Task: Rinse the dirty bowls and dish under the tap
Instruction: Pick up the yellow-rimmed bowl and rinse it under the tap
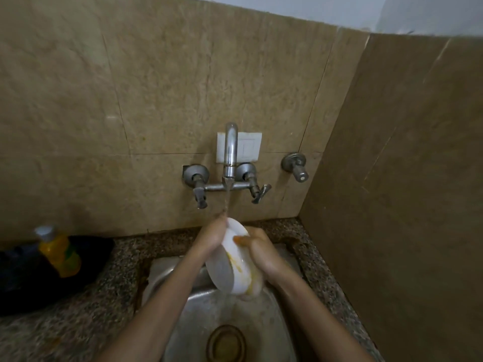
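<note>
Over the sink basin: a white round ceramic-looking bowl, tipped on edge with its underside toward the left, hangs above the back half of the steel sink, its upper rim in the stream from the chrome wall tap.
Handling: stiff and probably breakable; wet glaze with orange food smears likely makes it slippery. It seems light enough for one hand.
Where to hold: by the rim and outer wall, from opposite sides, thumb over the lip.
Left hand: curled against the bowl's upper left rim and base, grasping it under the running water.
Right hand: fingers bent over the rim into the soiled inside, pressing there and steadying the bowl; orange residue sits at the fingertips.
Sink: drain ring near the front edge; cloudy water runs below the bowl.
Counter: a yellow liquid bottle with white cap stands on the speckled stone counter, left of the sink, well apart.
</note>
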